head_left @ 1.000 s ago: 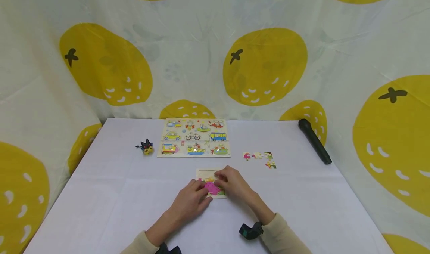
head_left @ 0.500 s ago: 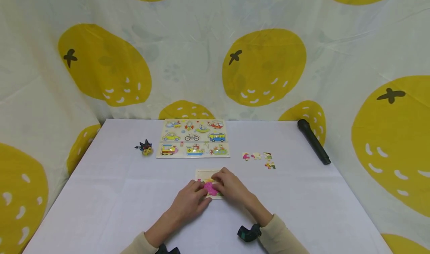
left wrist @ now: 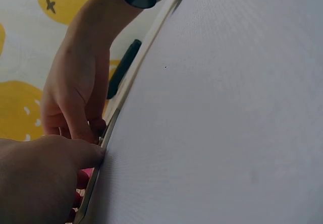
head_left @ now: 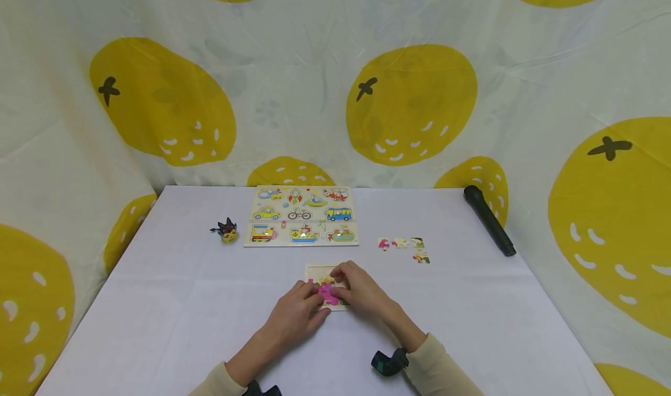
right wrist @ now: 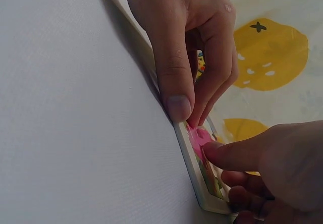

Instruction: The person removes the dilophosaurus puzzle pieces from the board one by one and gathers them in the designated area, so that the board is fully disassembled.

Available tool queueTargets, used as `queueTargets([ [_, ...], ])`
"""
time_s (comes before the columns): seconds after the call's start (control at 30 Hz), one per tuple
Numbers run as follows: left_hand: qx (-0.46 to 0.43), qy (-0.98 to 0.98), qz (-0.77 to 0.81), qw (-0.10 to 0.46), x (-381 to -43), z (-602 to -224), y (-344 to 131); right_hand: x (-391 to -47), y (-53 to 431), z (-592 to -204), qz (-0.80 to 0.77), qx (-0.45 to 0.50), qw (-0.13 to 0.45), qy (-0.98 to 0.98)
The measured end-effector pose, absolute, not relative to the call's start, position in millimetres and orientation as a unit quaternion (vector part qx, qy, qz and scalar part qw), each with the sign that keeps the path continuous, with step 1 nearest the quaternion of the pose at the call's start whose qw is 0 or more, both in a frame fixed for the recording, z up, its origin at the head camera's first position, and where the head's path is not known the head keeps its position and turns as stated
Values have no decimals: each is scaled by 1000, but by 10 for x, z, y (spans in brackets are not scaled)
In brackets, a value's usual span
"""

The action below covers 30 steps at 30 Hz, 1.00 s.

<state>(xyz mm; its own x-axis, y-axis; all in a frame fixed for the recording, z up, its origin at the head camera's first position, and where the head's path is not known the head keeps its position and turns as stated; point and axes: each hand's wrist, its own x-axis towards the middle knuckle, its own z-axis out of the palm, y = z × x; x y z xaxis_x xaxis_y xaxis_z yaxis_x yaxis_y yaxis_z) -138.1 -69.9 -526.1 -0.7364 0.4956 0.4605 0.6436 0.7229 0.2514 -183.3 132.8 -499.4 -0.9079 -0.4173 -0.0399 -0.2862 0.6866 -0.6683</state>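
A small wooden jigsaw tray (head_left: 318, 267) lies near the table's middle, with pink pieces (head_left: 327, 294) in its lower part. My left hand (head_left: 295, 311) holds its left side, the thumb along the near edge and fingertips on the pieces. From the right, my right hand (head_left: 367, 291) reaches over the tray with thumb and index finger bent around a puzzle piece, largely hidden by the fingers. In the right wrist view, the right thumb (right wrist: 234, 154) touches the pink picture (right wrist: 201, 135) beside the tray's rim (right wrist: 191, 158).
Several loose jigsaw pieces (head_left: 401, 243) lie to the right. Behind the tray is a vehicle peg puzzle board (head_left: 301, 215). A small dark-and-yellow figurine (head_left: 228, 230) stands at left, and a black microphone (head_left: 490, 220) lies at the right edge of the white-covered table (head_left: 157, 303).
My right hand has shifted slightly left over the tray, and its thumb and index finger have moved a little. The left hand stays in place. The loose pieces have not moved.
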Motion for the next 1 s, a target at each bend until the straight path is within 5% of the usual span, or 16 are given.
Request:
queueTargets([
  [1.0, -309, -911, -204, 184, -1375, -5263, -703, -1899, 1385, -4990, -440, -155, 111, 877],
])
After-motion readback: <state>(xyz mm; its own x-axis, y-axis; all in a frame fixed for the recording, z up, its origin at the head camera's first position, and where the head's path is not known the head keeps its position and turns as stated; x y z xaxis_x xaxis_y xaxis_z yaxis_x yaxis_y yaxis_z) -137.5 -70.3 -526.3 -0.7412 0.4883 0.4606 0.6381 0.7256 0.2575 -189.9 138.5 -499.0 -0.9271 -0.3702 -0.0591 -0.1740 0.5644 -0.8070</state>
